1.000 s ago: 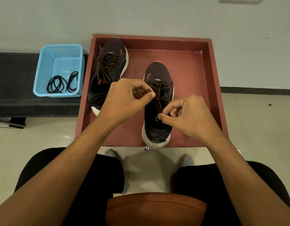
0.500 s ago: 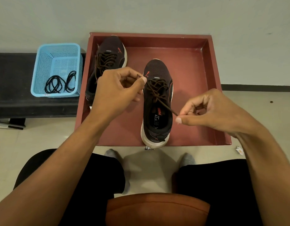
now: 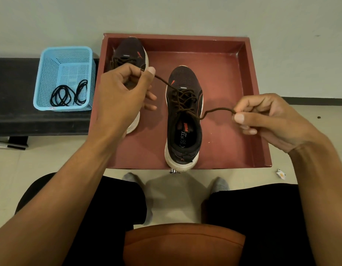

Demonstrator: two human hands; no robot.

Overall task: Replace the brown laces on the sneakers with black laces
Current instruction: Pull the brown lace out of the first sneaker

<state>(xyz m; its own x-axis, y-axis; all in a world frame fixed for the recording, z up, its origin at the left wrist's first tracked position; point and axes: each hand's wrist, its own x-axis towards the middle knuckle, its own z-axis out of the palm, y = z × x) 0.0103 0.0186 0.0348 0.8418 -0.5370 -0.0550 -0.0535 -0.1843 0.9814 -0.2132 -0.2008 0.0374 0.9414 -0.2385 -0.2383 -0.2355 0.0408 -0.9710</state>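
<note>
The brown lace on the center shoe looks untied. The left hand and right hand each pinch one end. Next it must be pulled out of the eyelets.

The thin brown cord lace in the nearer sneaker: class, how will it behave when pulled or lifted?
The thin brown cord lace is probably floppy: it sags and kinks toward the right hand. Likely light, since fingertip pinches hold it. It may drag through the crossed eyelets.

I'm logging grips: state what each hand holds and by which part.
Both hold the brown lace of the near sneaker: the left hand pinches one free end, the right hand the other, thumb against forefinger.
</note>
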